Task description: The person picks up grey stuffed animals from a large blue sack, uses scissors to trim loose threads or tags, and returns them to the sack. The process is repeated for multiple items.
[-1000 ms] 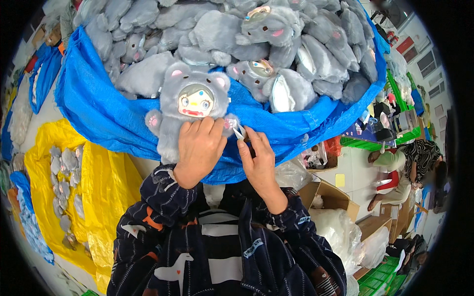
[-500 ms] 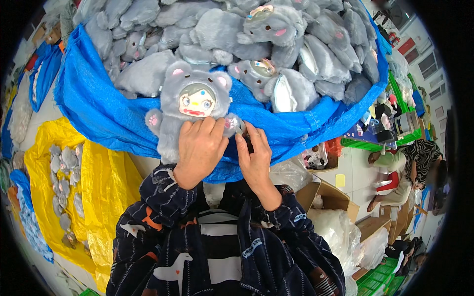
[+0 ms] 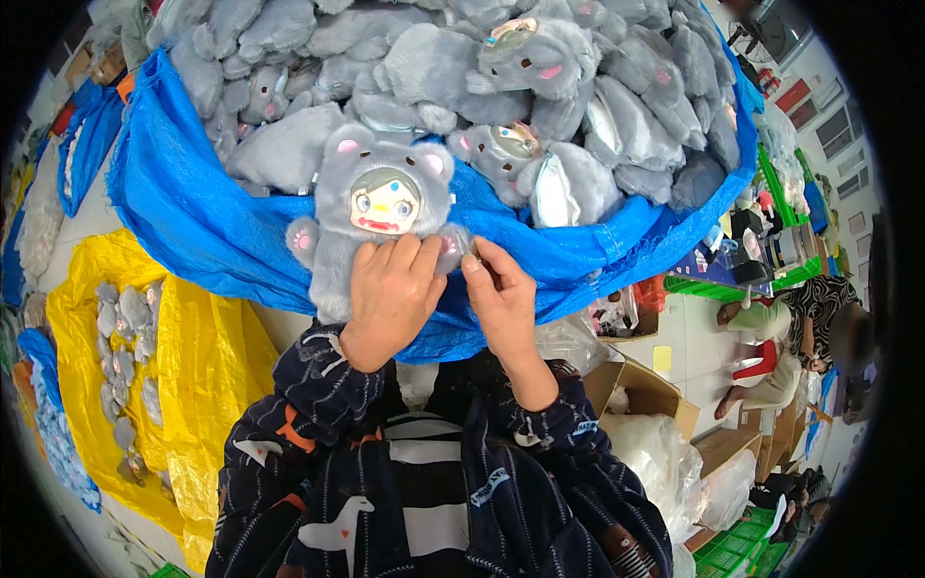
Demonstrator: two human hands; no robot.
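Note:
A grey plush bear (image 3: 332, 222) with pink inner ears and a doll-like face (image 3: 384, 200) sits upright against the near rim of a large blue sack. My left hand (image 3: 393, 299) is closed over its lower body, just under the face, fingers curled into the fur. Beside the paw with pink pads (image 3: 453, 246), on the right of the toy, my right hand (image 3: 501, 294) has its thumb and forefinger pinched together. Their tips meet at the paw's outer edge; whatever lies between them is too small to make out.
The blue sack (image 3: 617, 246) is heaped with similar grey plush toys (image 3: 424, 67), some with white openings. A yellow sack (image 3: 226, 356) with small grey pieces lies at left. Cardboard boxes (image 3: 665, 390), clear plastic bags (image 3: 646, 453) and a seated person (image 3: 819, 313) are at right.
The fingers of my right hand have drawn closer together and the hand has turned slightly at the paw. My left hand and the plush bear have barely moved.

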